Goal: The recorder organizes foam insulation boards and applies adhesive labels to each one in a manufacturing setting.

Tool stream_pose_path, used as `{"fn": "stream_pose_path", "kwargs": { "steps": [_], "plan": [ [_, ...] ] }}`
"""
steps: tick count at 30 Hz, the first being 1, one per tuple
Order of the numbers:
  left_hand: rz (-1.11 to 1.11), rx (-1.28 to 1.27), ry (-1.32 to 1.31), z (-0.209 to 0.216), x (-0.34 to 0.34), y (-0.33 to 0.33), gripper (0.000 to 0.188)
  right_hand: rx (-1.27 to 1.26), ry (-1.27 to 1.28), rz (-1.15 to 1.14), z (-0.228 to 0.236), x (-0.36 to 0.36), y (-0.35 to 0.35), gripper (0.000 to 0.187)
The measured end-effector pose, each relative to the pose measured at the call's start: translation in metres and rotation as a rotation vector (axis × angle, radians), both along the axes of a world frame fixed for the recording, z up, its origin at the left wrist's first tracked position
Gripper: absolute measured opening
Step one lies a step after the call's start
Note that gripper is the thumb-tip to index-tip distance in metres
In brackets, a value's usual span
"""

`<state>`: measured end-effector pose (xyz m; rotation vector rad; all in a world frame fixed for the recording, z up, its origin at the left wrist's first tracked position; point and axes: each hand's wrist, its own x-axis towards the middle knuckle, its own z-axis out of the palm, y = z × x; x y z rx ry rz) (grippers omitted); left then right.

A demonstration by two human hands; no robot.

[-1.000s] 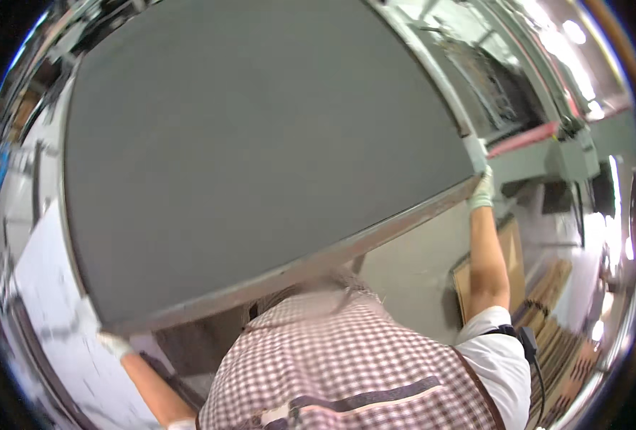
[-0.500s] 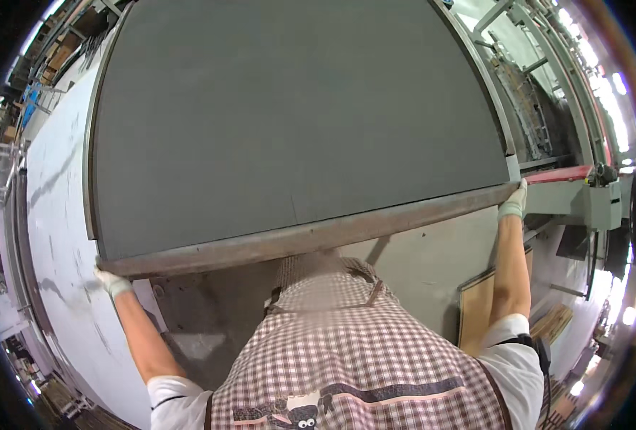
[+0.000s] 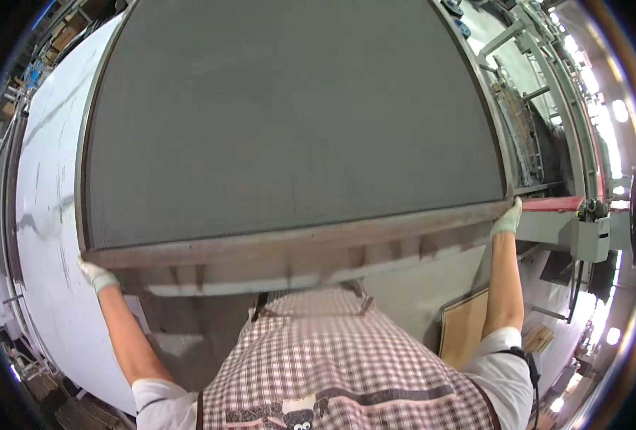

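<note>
A large dark grey panel stretches away in front of me, with narrow metal rails along its left and right sides. Along its near side runs a long brownish metal bar. My left hand, in a pale glove, grips the bar's left end. At the right end my right hand, gloved too, is closed on the bar near the corner. The undersides of both grips are partly hidden. Below the bar shows a pale lower edge with short dark uprights above it.
A white surface with grey streaks lies to the left. On the right stand a grey machine frame with a red strip and a grey box. A tan board leans low at the right, beside my forearm.
The bar's left end has risen and now meets the side rails, where gaps showed before. The pale lower edge has come into view beneath it. Both hands keep their hold.
</note>
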<state>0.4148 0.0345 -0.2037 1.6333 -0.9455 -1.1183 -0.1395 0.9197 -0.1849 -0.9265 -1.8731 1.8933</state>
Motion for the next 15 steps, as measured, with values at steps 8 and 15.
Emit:
{"fn": "stream_pose_path", "kwargs": {
  "steps": [8, 15],
  "plan": [
    [-0.096, 0.072, 0.28, 0.003, 0.014, 0.001, 0.065, -0.054, -0.039, -0.012, 0.014, 0.01, -0.028, 0.061],
    [-0.13, 0.08, 0.382, 0.004, 0.104, 0.077, 0.075, -0.427, -0.028, 0.348, 0.01, 0.076, 0.038, 0.05]
  ]
}}
